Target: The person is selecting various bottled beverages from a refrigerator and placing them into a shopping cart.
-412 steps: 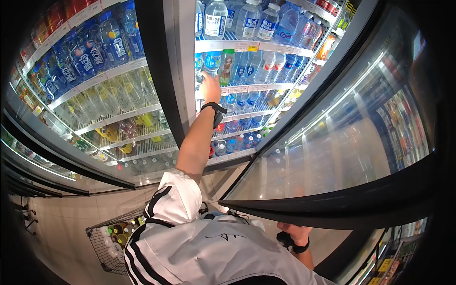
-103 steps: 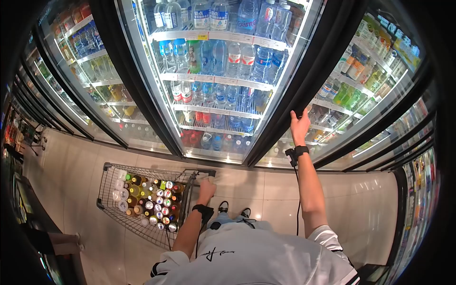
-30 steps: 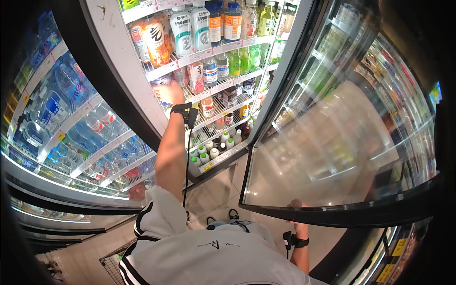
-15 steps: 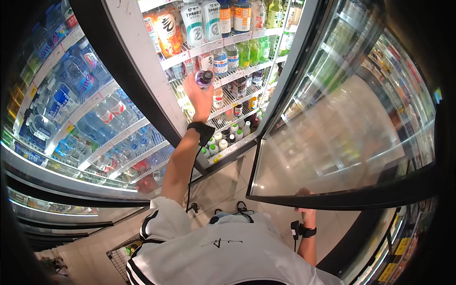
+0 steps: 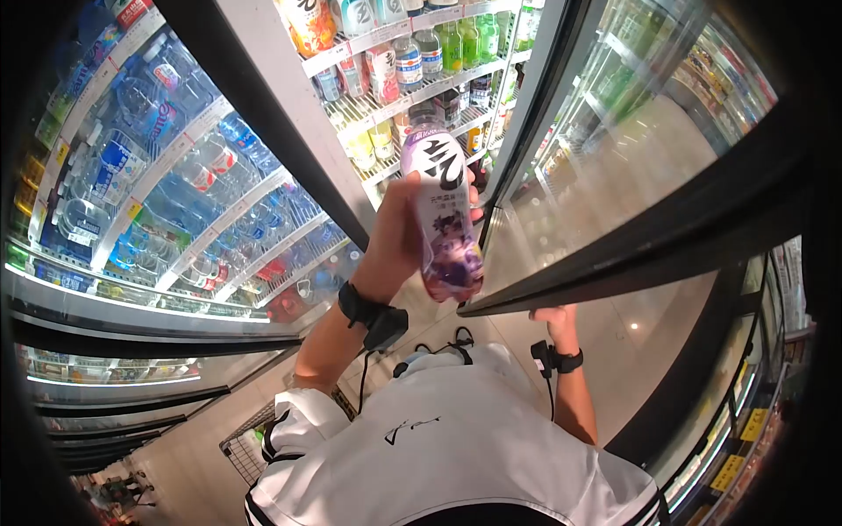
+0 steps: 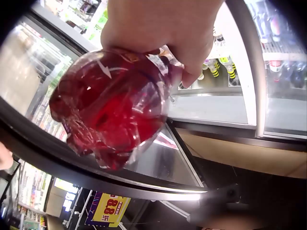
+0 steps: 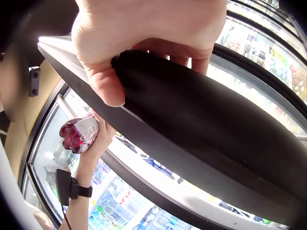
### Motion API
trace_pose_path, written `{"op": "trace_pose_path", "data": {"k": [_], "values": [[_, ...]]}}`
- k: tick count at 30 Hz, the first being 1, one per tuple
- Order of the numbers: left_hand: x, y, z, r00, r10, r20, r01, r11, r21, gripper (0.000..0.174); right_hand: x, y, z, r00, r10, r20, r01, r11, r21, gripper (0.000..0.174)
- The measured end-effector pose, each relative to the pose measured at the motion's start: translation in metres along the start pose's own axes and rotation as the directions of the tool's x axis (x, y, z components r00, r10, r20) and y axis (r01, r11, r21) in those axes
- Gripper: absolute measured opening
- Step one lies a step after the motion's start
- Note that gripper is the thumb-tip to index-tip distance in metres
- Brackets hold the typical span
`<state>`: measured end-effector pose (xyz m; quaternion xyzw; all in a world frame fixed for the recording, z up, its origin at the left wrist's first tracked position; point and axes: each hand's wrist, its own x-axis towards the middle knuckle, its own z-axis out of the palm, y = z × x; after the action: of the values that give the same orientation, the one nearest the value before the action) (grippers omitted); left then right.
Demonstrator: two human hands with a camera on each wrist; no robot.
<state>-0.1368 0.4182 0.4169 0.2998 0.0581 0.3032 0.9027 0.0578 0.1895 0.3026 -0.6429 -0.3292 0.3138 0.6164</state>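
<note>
1. Presently your left hand (image 5: 396, 250) grips a purple-labelled bottle (image 5: 443, 210), tilted, clear of the cooler shelves (image 5: 355, 112).
2. Your right hand (image 5: 553, 317) curls round the dark bottom edge of the open glass door (image 5: 614, 257).

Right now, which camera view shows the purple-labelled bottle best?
The head view: the bottle shows its whole label, held in the left hand. The left wrist view shows only its red base; the right wrist, a small glimpse.
</note>
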Motion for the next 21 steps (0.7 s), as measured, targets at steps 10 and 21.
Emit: {"op": "trace_pose_path", "data": {"k": [10, 21], "values": [[-0.073, -0.004, -0.004, 0.994, 0.075, 0.081, -0.042, 0.935, -0.352, 0.064, 0.022, -0.016, 0.077, 0.986, -0.125, 0.106, 0.131, 0.990, -0.047, 0.016], [-0.123, -0.004, 0.020, 0.989, 0.135, -0.069, -0.147, 0.959, -0.241, 0.071, 0.063, -0.038, 0.190, 0.907, -0.369, 0.204, 0.408, 0.891, -0.201, 0.025]]}}
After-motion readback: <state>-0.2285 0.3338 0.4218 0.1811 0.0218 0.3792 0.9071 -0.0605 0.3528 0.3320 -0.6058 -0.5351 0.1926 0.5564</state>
